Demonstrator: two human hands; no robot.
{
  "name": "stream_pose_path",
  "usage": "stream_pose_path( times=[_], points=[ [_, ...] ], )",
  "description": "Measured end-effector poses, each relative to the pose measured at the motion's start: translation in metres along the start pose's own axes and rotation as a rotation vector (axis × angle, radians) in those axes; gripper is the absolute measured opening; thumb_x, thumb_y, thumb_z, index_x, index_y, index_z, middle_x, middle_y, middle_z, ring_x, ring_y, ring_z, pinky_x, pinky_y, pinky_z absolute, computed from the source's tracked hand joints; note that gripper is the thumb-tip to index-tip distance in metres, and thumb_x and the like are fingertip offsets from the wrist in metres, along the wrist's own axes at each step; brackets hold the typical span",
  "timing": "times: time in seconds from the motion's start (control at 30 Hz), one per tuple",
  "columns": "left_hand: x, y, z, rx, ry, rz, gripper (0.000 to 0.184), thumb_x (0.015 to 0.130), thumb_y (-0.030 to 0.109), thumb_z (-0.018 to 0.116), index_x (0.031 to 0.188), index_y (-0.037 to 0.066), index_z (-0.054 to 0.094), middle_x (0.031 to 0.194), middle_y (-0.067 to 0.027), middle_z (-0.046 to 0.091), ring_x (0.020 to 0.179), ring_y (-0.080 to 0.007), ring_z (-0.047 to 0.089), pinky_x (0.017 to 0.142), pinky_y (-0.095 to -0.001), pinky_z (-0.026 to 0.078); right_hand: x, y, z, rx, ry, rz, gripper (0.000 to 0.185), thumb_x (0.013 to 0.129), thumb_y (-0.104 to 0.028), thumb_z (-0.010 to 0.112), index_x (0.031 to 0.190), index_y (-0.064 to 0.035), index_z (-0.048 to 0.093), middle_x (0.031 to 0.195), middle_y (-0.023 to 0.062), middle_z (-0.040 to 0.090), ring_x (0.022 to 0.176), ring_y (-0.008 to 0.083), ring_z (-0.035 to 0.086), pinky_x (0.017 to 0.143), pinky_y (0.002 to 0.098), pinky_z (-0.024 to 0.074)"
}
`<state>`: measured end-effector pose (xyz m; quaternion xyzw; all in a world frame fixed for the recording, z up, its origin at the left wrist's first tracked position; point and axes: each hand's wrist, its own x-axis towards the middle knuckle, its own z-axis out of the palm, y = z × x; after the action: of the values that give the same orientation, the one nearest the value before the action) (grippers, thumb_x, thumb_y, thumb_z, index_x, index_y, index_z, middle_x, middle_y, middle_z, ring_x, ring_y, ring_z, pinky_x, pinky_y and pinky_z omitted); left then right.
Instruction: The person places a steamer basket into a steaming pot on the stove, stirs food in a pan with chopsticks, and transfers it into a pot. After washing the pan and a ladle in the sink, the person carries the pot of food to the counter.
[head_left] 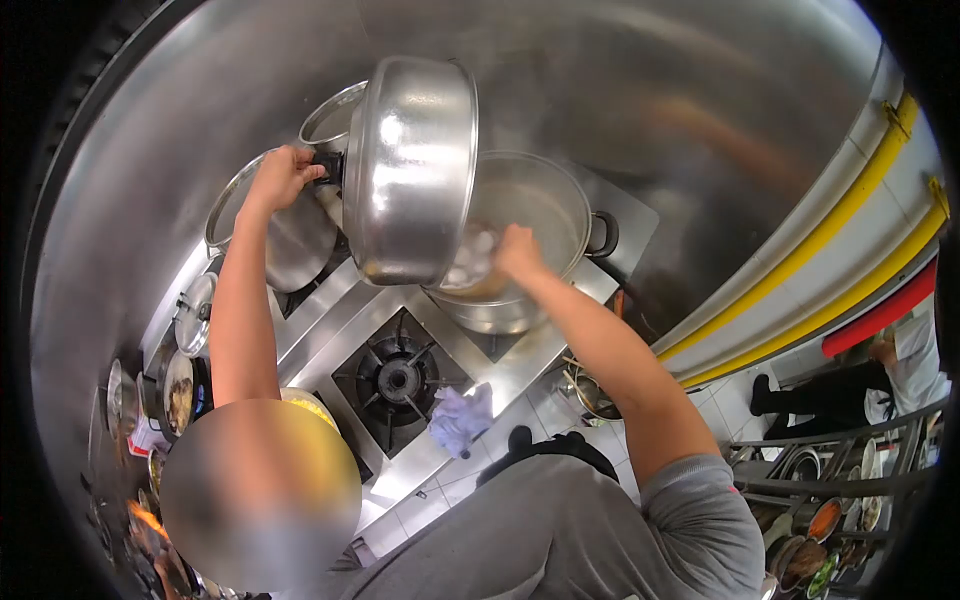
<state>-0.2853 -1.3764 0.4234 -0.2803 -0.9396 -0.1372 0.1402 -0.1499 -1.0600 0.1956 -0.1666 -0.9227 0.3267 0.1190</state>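
Observation:
My left hand (282,178) grips the black side handle (328,168) of a large shiny metal pot (412,170). That pot is tipped on its side, its mouth turned right over a wider metal pot (545,195) on the stove. My right hand (518,252) is closed at the tipped pot's mouth, above the wider pot. Blurred whitish lumps (472,262) show beside it, partly hidden by the tipped pot's rim. Motion and the hand itself hide what its fingers hold.
A burner (398,380) lies in front of the pots, with a crumpled lilac cloth (460,420) at its edge. More pots and pans (180,390) line the left. At right are a metal rack (850,487) holding food containers and another person (900,365).

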Motion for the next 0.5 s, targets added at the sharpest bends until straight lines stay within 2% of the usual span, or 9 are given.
stream_pose_path(
  times=[0.07, 0.13, 0.2, 0.27, 0.33, 0.4, 0.43, 0.47, 0.5],
  points=[
    [-0.001, 0.005, 0.003, -0.051, 0.028, 0.037, 0.023, 0.084, 0.019, 0.071, 0.085, -0.003, 0.066, 0.067, -0.0206, 0.059, 0.061, -0.0305, 0.056, 0.064, -0.0392, 0.045, -0.022, -0.004, -0.010, 0.164, -0.187, -0.128, 0.021, 0.082, -0.012, 0.058, 0.083, 0.0045, 0.070, 0.082, 0.0290, 0.066, 0.081, 0.0420, 0.068, 0.073, 0.0476, 0.0554],
    [0.003, 0.006, 0.004, -0.109, 0.058, 0.069, 0.022, 0.084, 0.018, 0.071, 0.086, -0.003, 0.066, 0.066, -0.0206, 0.058, 0.060, -0.0294, 0.054, 0.064, -0.0391, 0.045, -0.065, -0.019, -0.037, -0.109, -0.212, -0.376, 0.025, 0.089, -0.011, 0.053, 0.078, 0.0043, 0.068, 0.075, 0.0287, 0.065, 0.075, 0.0431, 0.067, 0.067, 0.0477, 0.0547],
    [0.004, 0.005, 0.005, -0.022, 0.033, 0.039, 0.022, 0.085, 0.018, 0.070, 0.092, -0.003, 0.067, 0.067, -0.0208, 0.058, 0.059, -0.0268, 0.053, 0.063, -0.0387, 0.045, -0.141, -0.057, -0.122, -0.070, -0.259, -0.378, 0.031, 0.094, -0.017, 0.052, 0.073, 0.0033, 0.065, 0.072, 0.0264, 0.064, 0.070, 0.0412, 0.066, 0.063, 0.0469, 0.0531],
    [0.005, 0.007, 0.007, -0.038, 0.017, 0.041, 0.022, 0.085, 0.017, 0.070, 0.092, -0.003, 0.066, 0.067, -0.0208, 0.058, 0.058, -0.0264, 0.053, 0.063, -0.0384, 0.045, -0.187, -0.041, -0.157, 0.162, -0.068, -0.526, 0.024, 0.091, -0.014, 0.062, 0.073, 0.0018, 0.063, 0.063, 0.0178, 0.061, 0.056, 0.0349, 0.061, 0.052, 0.0403, 0.0478],
    [0.007, 0.013, 0.006, -0.043, 0.002, 0.053, 0.023, 0.086, 0.017, 0.069, 0.092, -0.004, 0.065, 0.069, -0.0214, 0.059, 0.058, -0.0267, 0.052, 0.063, -0.0380, 0.045, -0.215, -0.018, -0.185, 0.224, -0.070, -0.404, 0.016, 0.088, -0.010, 0.067, 0.077, 0.0014, 0.065, 0.062, 0.0147, 0.060, 0.050, 0.0271, 0.057, 0.049, 0.0346, 0.0447],
    [0.006, 0.021, 0.005, -0.033, -0.001, 0.063, 0.023, 0.086, 0.018, 0.069, 0.092, -0.004, 0.065, 0.069, -0.0219, 0.059, 0.058, -0.0266, 0.053, 0.063, -0.0380, 0.045, -0.228, 0.025, -0.192, 0.276, -0.039, -0.164, 0.011, 0.088, -0.009, 0.067, 0.086, 0.0010, 0.069, 0.059, 0.0105, 0.060, 0.049, 0.0117, 0.055, 0.048, 0.0286, 0.0438],
    [0.007, 0.024, 0.004, -0.019, 0.004, 0.070, 0.023, 0.086, 0.018, 0.069, 0.093, -0.004, 0.065, 0.070, -0.0224, 0.058, 0.058, -0.0265, 0.053, 0.063, -0.0380, 0.045, -0.232, 0.053, -0.192, 0.195, -0.002, -0.072, 0.012, 0.090, -0.010, 0.065, 0.087, 0.0010, 0.070, 0.059, 0.0095, 0.062, 0.050, 0.0106, 0.056, 0.048, 0.0278, 0.0436],
    [0.010, 0.022, 0.003, 0.082, -0.047, 0.057, 0.026, 0.087, 0.019, 0.069, 0.101, -0.002, 0.067, 0.078, -0.0215, 0.065, 0.064, -0.0234, 0.059, 0.067, -0.0363, 0.047, -0.237, 0.074, -0.197, 0.235, -0.001, 0.077, 0.015, 0.088, -0.015, 0.066, 0.086, 0.0004, 0.069, 0.062, 0.0152, 0.063, 0.050, 0.0229, 0.059, 0.051, 0.0338, 0.0466],
    [0.010, 0.019, 0.004, 0.082, -0.074, 0.065, 0.026, 0.087, 0.019, 0.069, 0.101, -0.002, 0.067, 0.078, -0.0215, 0.065, 0.064, -0.0234, 0.059, 0.067, -0.0363, 0.047, -0.242, 0.104, -0.197, 0.132, 0.069, 0.139, 0.015, 0.089, -0.013, 0.065, 0.087, 0.0003, 0.070, 0.062, 0.0150, 0.063, 0.049, 0.0226, 0.058, 0.052, 0.0344, 0.0465]
  ],
)
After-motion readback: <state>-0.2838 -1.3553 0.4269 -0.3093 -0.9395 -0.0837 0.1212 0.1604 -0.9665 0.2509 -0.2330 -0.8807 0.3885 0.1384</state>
